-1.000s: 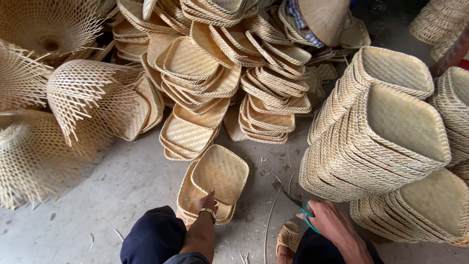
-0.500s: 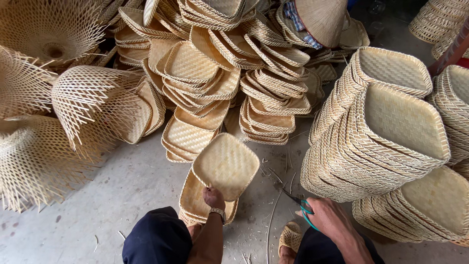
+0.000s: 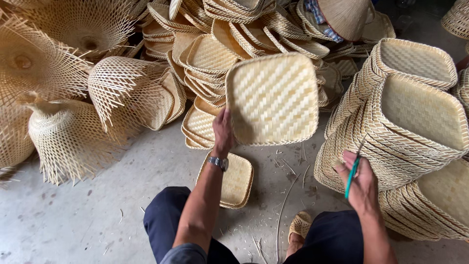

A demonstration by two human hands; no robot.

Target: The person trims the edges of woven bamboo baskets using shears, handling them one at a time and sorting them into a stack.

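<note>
My left hand [image 3: 222, 131] grips the left rim of a square woven bamboo tray [image 3: 273, 98] and holds it up in front of me, its inside facing me. A watch sits on that wrist. My right hand [image 3: 359, 182] is raised at the right and holds a thin tool with a teal handle [image 3: 351, 176], close to a leaning stack of woven trays [image 3: 415, 122]. On the floor between my knees lies a small stack of similar trays [image 3: 237, 178].
A big heap of woven trays [image 3: 215, 54] fills the back. Open-weave unfinished bamboo forms [image 3: 73, 132] stand at the left. More tray stacks [image 3: 439, 205] crowd the right. A person in a conical hat [image 3: 344, 14] sits at the top. Loose bamboo strips litter the concrete floor [image 3: 88, 215].
My left hand has lifted the top tray off the small floor stack and raised it upright before me. My right hand has come up with the teal tool.
</note>
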